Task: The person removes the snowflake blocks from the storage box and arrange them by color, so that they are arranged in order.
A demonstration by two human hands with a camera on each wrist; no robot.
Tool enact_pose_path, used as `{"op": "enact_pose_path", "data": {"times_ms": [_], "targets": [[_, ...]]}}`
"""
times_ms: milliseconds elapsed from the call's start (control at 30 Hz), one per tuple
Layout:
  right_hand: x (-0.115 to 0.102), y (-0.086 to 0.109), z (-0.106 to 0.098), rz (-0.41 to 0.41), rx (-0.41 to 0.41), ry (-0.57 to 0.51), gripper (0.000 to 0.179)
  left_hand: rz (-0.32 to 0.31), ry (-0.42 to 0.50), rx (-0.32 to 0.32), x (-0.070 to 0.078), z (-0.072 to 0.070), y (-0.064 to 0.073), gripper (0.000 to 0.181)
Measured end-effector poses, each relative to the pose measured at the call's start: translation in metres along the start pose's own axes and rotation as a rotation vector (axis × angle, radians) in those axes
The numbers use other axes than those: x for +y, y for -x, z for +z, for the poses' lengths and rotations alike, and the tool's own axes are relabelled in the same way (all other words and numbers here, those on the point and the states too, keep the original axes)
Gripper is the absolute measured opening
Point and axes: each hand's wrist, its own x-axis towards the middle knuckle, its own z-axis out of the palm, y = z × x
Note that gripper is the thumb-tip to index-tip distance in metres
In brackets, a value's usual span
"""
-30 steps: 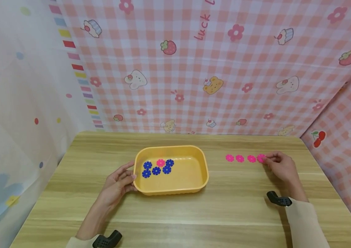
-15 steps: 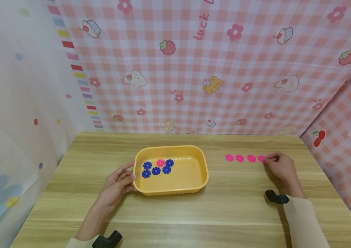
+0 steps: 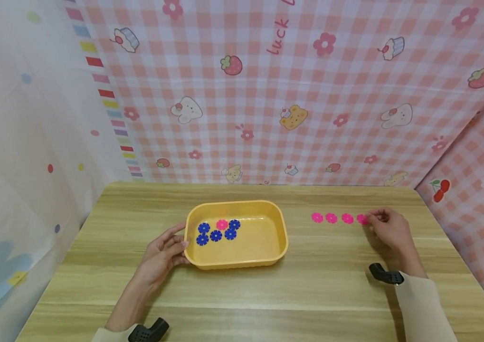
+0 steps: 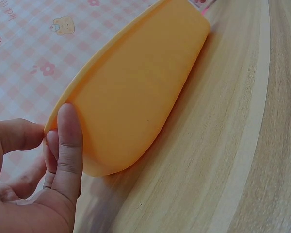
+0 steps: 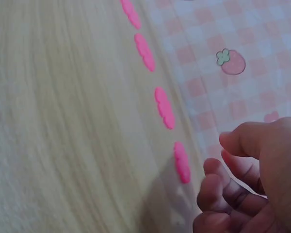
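The right hand (image 3: 389, 227), fingers loosely bent and gripping nothing, is just beside the nearest pink disc (image 5: 182, 162). Three more pink discs (image 3: 331, 218) continue the row leftward on the surface (image 3: 310, 285). The left hand (image 3: 162, 256) pinches the left rim of a yellow tray (image 3: 263, 240) holding five blue discs (image 3: 215, 235) and a pink one (image 3: 222, 224).

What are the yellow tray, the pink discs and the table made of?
Tray: probably moulded plastic, lightly glossy; smooth walls and a soft highlight inside.
Pink discs: likely plastic, rather matt; even colour, scalloped edges.
Table: wood or wood-look laminate, satin; streaky grain fits either.
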Motion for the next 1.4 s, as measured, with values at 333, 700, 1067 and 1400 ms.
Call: {"op": "enact_pose_path", "data": {"times_ms": [333,700,1067,1400], "targets": [[-0.018,0.01,-0.003,-0.143,0.002,0.014,0.045,0.006,0.007,-0.005,0.0,0.0,-0.001,0.06],[-0.053,0.018,0.005,-0.262,0.018,0.025,0.04,0.002,0.006,-0.003,0.0,0.0,0.001,0.061],[-0.08,0.02,0.023,-0.349,-0.06,0.024,0.04,0.016,-0.002,-0.016,0.001,-0.001,0.0,0.06],[-0.105,0.025,0.035,-0.402,-0.093,-0.011,0.039,0.007,0.001,-0.011,0.0,-0.001,0.0,0.059]]}}
